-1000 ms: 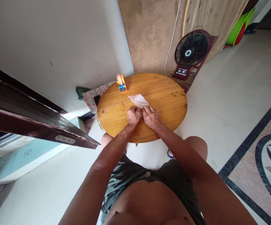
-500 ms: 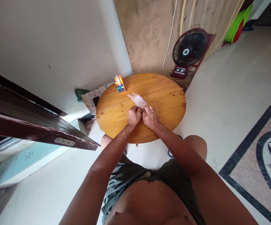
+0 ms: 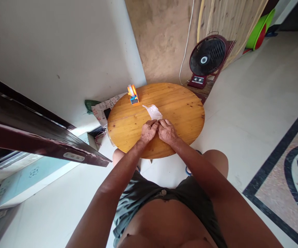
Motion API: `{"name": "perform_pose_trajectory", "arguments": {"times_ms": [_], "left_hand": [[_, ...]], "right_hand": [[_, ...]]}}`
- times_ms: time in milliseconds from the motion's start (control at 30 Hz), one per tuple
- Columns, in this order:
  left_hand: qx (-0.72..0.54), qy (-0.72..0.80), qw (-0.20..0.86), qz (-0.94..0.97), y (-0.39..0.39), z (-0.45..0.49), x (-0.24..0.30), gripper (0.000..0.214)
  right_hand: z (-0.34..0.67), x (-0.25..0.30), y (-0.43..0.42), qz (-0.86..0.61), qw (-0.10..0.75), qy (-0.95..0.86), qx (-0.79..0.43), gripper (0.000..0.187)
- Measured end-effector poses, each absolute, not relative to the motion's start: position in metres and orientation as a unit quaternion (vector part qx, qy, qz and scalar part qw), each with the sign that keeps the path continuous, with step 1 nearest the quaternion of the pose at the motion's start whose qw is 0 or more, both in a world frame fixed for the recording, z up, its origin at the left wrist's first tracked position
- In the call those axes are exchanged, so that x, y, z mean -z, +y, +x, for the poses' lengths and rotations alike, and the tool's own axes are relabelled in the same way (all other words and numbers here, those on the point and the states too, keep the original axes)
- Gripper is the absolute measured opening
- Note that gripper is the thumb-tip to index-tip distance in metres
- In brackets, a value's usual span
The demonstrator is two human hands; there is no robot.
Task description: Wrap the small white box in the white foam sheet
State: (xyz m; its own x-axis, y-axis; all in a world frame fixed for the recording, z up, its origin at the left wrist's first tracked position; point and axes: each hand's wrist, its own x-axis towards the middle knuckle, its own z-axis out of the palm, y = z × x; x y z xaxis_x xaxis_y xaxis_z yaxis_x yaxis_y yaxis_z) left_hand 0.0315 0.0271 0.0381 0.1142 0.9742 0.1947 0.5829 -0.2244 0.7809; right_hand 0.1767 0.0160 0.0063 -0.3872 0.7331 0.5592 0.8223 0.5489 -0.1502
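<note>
A clear plastic bag [image 3: 152, 111] lies flat on the round wooden table [image 3: 185, 113], near its middle. My left hand [image 3: 148, 131] and my right hand [image 3: 167, 131] rest side by side at the bag's near edge, knuckles up and fingers curled onto it. Both hands pinch that near edge; what else they may hold is hidden under the fingers. A small orange and blue tape dispenser [image 3: 133, 94] stands at the table's far left edge, apart from both hands.
A dark red floor fan [image 3: 206, 61] stands beyond the table by a wooden board. Printed papers and a green cloth [image 3: 100, 106] lie on the floor left of the table. A dark door edge [image 3: 35, 134] juts in at the left.
The bag has gone from puffed up to flattened and lies closer to my hands. My hands have drawn together at its near edge.
</note>
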Motion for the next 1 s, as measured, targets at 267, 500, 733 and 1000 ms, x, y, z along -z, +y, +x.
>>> {"name": "perform_pose_trajectory", "arguments": {"times_ms": [267,500,733,1000], "left_hand": [[-0.212,0.601,0.161,0.754,0.011,0.037,-0.041,0.053],[-0.269,0.586,0.08,0.76,0.011,0.04,-0.019,0.047],[-0.327,0.494,0.042,0.804,0.018,0.036,0.004,0.052],[-0.308,0.485,0.038,0.818,0.012,0.038,0.004,0.061]], "right_hand": [[0.18,-0.002,0.016,-0.457,0.336,-0.823,0.043,0.043],[0.182,0.0,0.018,-0.456,0.359,-0.814,0.021,0.043],[0.184,-0.001,0.018,-0.462,0.393,-0.795,-0.011,0.041],[0.193,-0.008,0.02,-0.466,0.447,-0.753,-0.128,0.031]]}}
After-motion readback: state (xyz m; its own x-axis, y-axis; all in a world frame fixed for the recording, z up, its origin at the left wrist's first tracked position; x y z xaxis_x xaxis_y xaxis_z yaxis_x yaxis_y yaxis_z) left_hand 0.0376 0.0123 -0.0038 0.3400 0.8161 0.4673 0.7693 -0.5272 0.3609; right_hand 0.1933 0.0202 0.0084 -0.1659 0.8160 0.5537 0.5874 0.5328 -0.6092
